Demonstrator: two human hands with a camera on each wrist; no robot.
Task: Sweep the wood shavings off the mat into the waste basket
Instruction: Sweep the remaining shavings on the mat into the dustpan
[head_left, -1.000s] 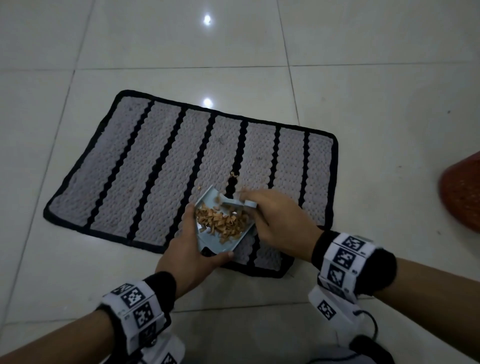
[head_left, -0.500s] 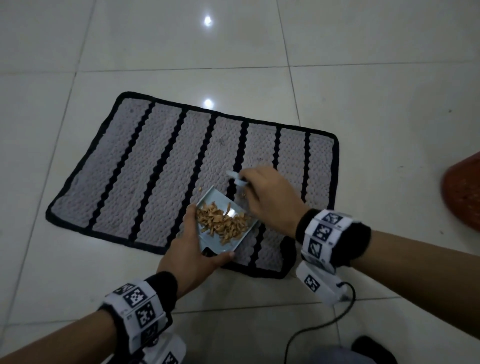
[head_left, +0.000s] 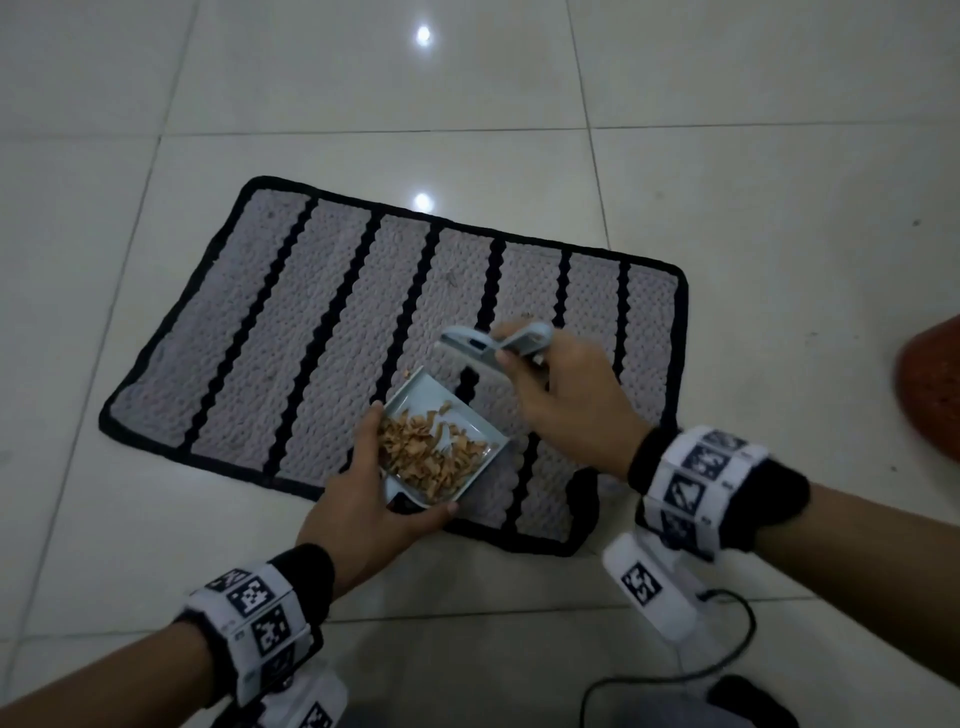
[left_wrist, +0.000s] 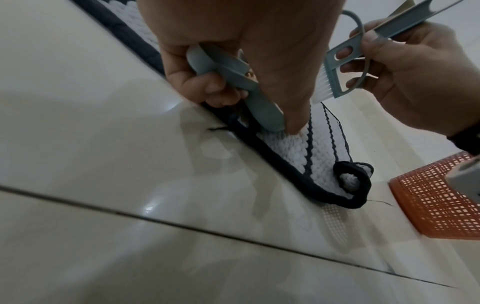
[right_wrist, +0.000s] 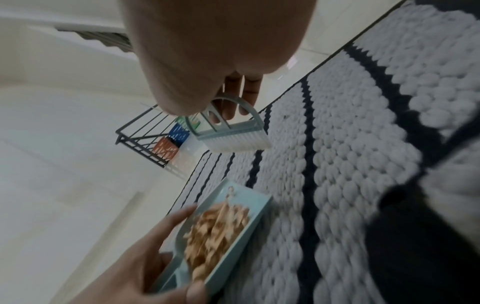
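Observation:
A grey mat (head_left: 311, 332) with black stripes lies on the tiled floor. My left hand (head_left: 363, 499) grips a small pale-blue dustpan (head_left: 470, 415) by its handle (left_wrist: 233, 82) over the mat's near edge. A heap of tan wood shavings (head_left: 431, 457) fills the pan, seen also in the right wrist view (right_wrist: 218, 228). My right hand (head_left: 566, 400) holds a pale-blue hand brush (head_left: 498, 345) with white bristles (right_wrist: 239, 144), lifted above the mat just beyond the pan. An orange mesh waste basket (head_left: 930, 389) stands on the floor at the far right.
The mat's near right corner (left_wrist: 350, 181) is curled up, close to the orange basket (left_wrist: 436, 201). A black wire rack (right_wrist: 145, 142) with coloured boxes stands beyond the mat's far end. A black cable (head_left: 675, 675) trails on the tiles near me.
My right hand has lifted the brush out of the pan and moved it away from me, over the mat. The dustpan with the shavings has stayed in my left hand.

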